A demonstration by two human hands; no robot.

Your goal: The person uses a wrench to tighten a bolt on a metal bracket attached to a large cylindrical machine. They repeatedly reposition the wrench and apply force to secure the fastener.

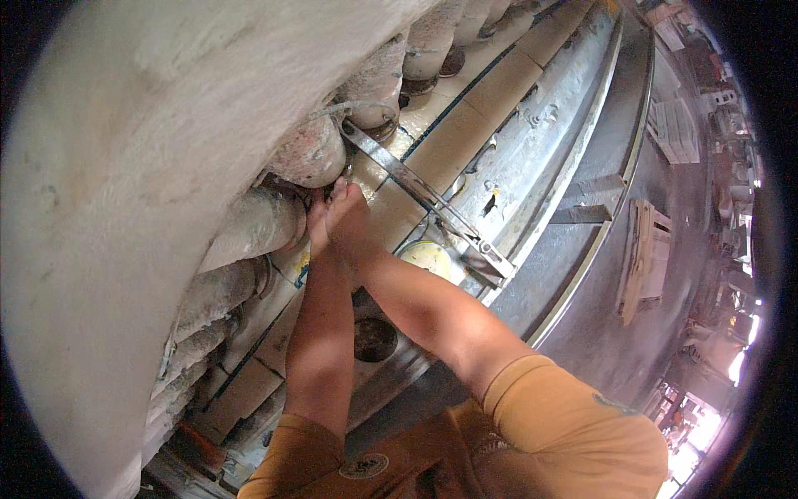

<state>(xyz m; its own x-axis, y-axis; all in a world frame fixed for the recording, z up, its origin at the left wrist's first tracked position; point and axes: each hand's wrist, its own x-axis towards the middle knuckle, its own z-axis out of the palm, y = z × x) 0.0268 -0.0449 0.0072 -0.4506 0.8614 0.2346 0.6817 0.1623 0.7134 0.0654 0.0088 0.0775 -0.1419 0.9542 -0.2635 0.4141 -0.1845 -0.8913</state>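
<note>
Both bare arms extended; hands together at the low rim of one rounded, stained grey head, part of a row running from near left to far right beneath a large pale curved housing.

Left hand: beside the right, partly hidden by it; grip cannot be told. Right hand: fingers bent toward the underside of the head; whether they grip anything or only touch cannot be made out.

Surroundings: neighbouring grey head just to the near left. Metal bar slants from beside the row across the wet pale slabs to the rail on the right. Yellowish round container just right of the forearms; dark round opening on the near side, between them.

Progress, judged: reaching the head is done; handwork at its underside appears under way. The head sits in line with the others, and no detached part is visible. Whether anything there is loosened or fastened, hence how much remains, cannot be determined.
</note>
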